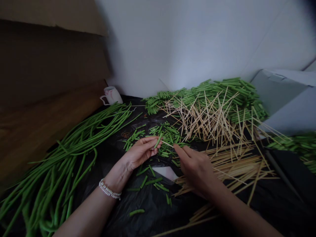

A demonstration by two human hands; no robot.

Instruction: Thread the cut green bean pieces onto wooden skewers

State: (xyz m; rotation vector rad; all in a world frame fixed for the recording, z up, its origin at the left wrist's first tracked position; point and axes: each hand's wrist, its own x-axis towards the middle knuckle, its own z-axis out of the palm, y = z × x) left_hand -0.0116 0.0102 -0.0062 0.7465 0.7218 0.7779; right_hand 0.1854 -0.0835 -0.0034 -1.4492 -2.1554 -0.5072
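Near the middle, my left hand [143, 152] pinches a short cut green bean piece [158, 141] between thumb and fingers. My right hand [194, 164] is closed on a thin wooden skewer [167, 143], whose tip meets the bean piece. Cut bean pieces [169, 133] lie in a loose pile just beyond my hands, and several more are scattered nearer on the black plastic sheet [138, 223]. Loose skewers [237, 164] spread out to the right of and beneath my right hand.
Long uncut beans [74, 141] lie at left. A white mug [113, 95] stands at back left. Skewered bean pieces [229, 95] are heaped by the wall, their sticks pointing forward. A pale box [288, 95] stands at right, with more green pieces [296, 148] in front.
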